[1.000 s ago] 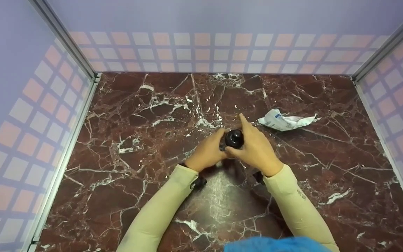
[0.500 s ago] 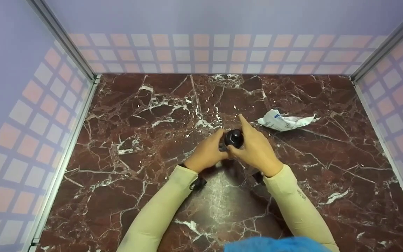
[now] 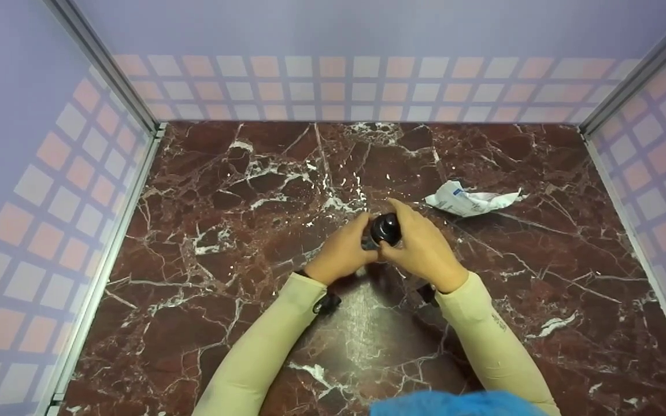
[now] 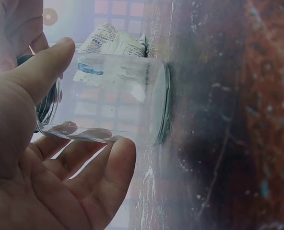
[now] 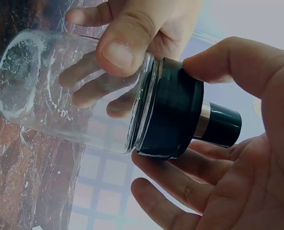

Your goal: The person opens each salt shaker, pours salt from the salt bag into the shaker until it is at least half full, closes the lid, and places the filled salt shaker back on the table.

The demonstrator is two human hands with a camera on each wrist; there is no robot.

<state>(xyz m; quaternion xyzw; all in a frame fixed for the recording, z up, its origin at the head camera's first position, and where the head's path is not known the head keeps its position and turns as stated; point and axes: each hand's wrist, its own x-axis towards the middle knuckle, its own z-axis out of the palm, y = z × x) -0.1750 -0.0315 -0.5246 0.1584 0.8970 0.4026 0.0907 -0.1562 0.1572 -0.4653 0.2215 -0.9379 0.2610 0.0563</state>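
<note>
Left hand (image 3: pixel 339 248) curls its thumb and fingers round the clear jar (image 4: pixel 111 103), at 8 o'clock on it if 12 points to the back wall (image 3: pixel 333 29). At 4 o'clock, the right hand (image 3: pixel 427 248) is partly bent, and its thumb and fingers hold the sides of the black lid (image 5: pixel 173 112). The jar stands upright between the two hands, with its bottom down by the red-brown desk (image 3: pixel 165 323). The lid sits on top and has a small black knob (image 5: pixel 222 126). Past the hands, little white specks (image 3: pixel 359 188) show at 11 o'clock. A crumpled white wrapper (image 3: pixel 470 201) lies at 2 o'clock, near the right hand. Far off at 12, the back wall has pink and white squares (image 3: pixel 333 89).
</note>
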